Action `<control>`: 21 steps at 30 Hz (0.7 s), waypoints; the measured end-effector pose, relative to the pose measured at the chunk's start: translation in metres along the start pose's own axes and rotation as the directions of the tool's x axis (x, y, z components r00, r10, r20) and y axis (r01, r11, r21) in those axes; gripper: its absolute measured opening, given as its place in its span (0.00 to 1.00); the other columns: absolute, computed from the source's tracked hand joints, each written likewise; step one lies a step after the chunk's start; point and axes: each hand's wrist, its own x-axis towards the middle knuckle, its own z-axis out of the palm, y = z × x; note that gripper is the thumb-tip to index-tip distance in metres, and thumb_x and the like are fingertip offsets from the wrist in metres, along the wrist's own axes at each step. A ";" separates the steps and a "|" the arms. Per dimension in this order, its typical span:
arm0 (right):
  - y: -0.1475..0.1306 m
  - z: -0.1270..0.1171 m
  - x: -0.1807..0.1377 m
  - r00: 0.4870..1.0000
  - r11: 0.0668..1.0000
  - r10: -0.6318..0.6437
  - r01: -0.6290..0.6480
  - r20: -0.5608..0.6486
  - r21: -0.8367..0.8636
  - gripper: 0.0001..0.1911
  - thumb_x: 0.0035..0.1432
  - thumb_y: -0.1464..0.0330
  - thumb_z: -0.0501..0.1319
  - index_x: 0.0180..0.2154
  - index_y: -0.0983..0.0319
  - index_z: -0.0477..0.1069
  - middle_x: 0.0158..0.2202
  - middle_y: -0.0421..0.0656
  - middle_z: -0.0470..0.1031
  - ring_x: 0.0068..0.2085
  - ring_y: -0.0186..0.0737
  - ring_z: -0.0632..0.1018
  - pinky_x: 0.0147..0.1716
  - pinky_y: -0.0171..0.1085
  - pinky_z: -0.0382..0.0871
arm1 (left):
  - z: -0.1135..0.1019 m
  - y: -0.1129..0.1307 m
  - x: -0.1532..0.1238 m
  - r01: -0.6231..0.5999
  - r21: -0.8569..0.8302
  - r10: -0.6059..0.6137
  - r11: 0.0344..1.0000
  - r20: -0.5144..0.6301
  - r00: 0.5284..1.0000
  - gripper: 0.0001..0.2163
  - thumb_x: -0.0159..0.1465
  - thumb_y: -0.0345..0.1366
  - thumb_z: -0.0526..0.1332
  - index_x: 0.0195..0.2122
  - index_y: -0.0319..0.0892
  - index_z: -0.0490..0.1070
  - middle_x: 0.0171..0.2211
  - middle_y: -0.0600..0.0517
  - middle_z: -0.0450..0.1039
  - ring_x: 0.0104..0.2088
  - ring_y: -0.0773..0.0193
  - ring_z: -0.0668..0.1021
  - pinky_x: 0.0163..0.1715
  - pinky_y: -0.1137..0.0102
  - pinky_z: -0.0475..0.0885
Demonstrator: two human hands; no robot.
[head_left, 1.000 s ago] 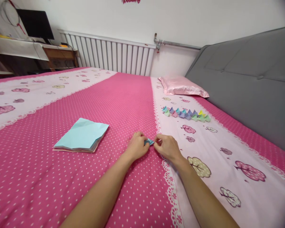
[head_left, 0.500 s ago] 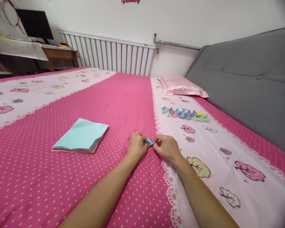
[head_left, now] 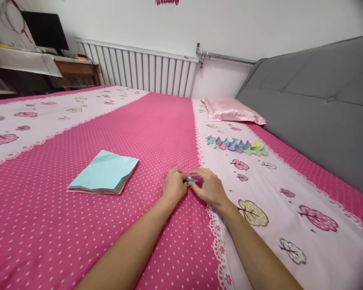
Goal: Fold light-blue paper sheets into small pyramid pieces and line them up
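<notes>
A small folded piece of light blue paper (head_left: 191, 179) rests on the pink dotted bedsheet (head_left: 157, 133), pinched between both of my hands. My left hand (head_left: 174, 186) is closed on its left end. Curled over its right end is my right hand (head_left: 210, 186), fingers pressed on the paper. Most of the piece is hidden by my fingers. To the left lies a stack of square paper sheets (head_left: 104, 172) with a light blue sheet on top. Beyond my hands, a row of several small folded paper shapes (head_left: 237, 146) in pastel colours sits on the pale strip of the sheet.
A pink satin pillow (head_left: 231, 109) lies at the head of the bed by the grey padded headboard (head_left: 314, 100). A white radiator (head_left: 139, 70) lines the far wall. A desk with a dark monitor (head_left: 45, 31) stands at the far left.
My right hand has slid left and its fingers now cover more of the blue paper piece. My left hand has barely moved.
</notes>
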 end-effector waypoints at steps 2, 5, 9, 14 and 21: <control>0.002 0.004 0.001 0.999 0.999 -0.030 0.029 0.018 0.020 0.09 0.52 0.69 0.59 0.38 0.60 0.72 0.37 0.43 0.75 0.41 0.41 0.72 0.41 0.37 0.64 | 0.000 0.000 0.000 -0.016 0.000 0.016 1.000 0.002 1.000 0.09 0.54 0.30 0.59 0.34 0.44 0.77 0.35 0.48 0.71 0.41 0.59 0.71 0.42 0.68 0.66; 0.004 0.010 0.000 0.999 1.000 0.000 -0.001 0.035 0.026 0.08 0.52 0.71 0.59 0.37 0.59 0.72 0.33 0.42 0.76 0.38 0.40 0.74 0.39 0.37 0.65 | 0.001 -0.001 0.000 -0.039 -0.004 0.039 0.999 -0.004 0.999 0.09 0.54 0.29 0.59 0.34 0.43 0.77 0.34 0.48 0.71 0.40 0.60 0.71 0.42 0.68 0.66; 0.004 0.013 -0.002 0.996 0.996 0.084 -0.085 0.010 0.040 0.07 0.51 0.71 0.59 0.34 0.58 0.72 0.31 0.39 0.78 0.35 0.39 0.76 0.36 0.35 0.66 | 0.004 -0.002 0.001 -0.079 -0.026 0.079 0.997 -0.016 0.997 0.08 0.54 0.28 0.58 0.31 0.40 0.77 0.32 0.47 0.71 0.37 0.60 0.71 0.39 0.68 0.66; 0.001 0.013 -0.003 0.988 0.988 0.151 -0.151 -0.016 -0.010 0.08 0.49 0.71 0.59 0.32 0.57 0.75 0.30 0.38 0.79 0.34 0.39 0.77 0.34 0.34 0.65 | 0.006 -0.002 0.001 -0.125 -0.103 0.119 0.987 -0.056 0.991 0.10 0.52 0.25 0.56 0.32 0.39 0.76 0.30 0.47 0.70 0.34 0.60 0.71 0.37 0.68 0.67; 0.003 0.007 0.000 0.991 0.988 0.133 -0.135 -0.035 -0.069 0.08 0.51 0.69 0.59 0.31 0.56 0.77 0.27 0.39 0.78 0.30 0.38 0.76 0.31 0.34 0.63 | 0.002 0.002 -0.001 -0.248 -0.334 0.209 0.909 -0.150 0.966 0.20 0.52 0.20 0.54 0.44 0.40 0.73 0.37 0.47 0.70 0.39 0.61 0.72 0.43 0.67 0.67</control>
